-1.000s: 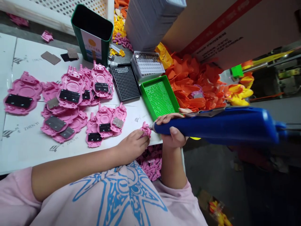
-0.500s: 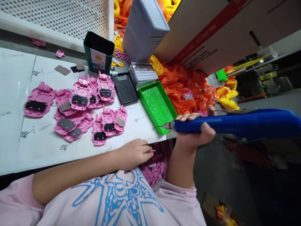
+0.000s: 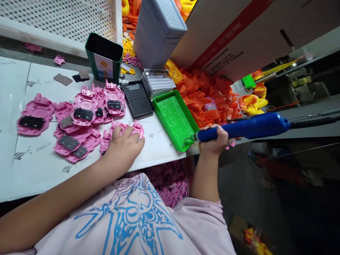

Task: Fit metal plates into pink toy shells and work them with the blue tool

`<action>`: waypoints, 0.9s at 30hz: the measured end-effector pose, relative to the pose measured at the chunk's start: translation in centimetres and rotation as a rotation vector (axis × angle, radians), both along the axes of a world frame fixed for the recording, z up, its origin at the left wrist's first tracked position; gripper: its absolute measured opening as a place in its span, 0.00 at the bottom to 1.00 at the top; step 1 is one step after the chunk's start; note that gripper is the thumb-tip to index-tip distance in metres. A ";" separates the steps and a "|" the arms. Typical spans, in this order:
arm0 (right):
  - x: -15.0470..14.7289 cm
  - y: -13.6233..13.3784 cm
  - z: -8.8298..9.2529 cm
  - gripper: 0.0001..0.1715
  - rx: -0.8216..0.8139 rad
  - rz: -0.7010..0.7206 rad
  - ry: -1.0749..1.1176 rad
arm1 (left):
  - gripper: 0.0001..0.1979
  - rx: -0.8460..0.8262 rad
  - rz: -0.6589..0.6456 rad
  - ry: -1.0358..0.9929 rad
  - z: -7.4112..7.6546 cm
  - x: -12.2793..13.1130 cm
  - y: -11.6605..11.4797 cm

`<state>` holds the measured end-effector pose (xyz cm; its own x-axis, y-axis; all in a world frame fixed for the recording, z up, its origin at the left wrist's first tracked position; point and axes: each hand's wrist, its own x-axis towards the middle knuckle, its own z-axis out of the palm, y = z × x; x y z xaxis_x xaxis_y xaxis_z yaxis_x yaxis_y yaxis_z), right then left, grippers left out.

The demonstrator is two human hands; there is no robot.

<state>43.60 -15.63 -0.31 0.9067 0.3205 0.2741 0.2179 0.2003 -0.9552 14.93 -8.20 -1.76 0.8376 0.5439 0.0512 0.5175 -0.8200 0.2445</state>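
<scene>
Left hand [image 3: 124, 147] now over pink pieces [image 3: 105, 141]

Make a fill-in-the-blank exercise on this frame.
The right grip holds the long blue corded screwdriver, its tip over a shallow ____ perforated plastic tray.
The left grip partly hides some ____ moulded plastic plates.
In the image, a black perforated plastic tray lies ____ (left/right) of the first.

Missing: green; pink; left.
</scene>
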 end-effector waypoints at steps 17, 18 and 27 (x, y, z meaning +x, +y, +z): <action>0.6 -0.2 -0.3 0.17 -0.016 0.040 -0.006 | 0.11 0.082 -0.398 -0.345 -5.5 5.0 -5.5; 0.6 -0.2 -0.1 0.17 -0.010 0.041 -0.005 | 0.13 0.064 -0.402 -0.344 -5.5 4.9 -5.5; -2.4 -1.1 3.5 0.13 0.086 0.223 0.001 | 0.17 -0.035 -0.419 -0.321 -4.9 4.4 -5.2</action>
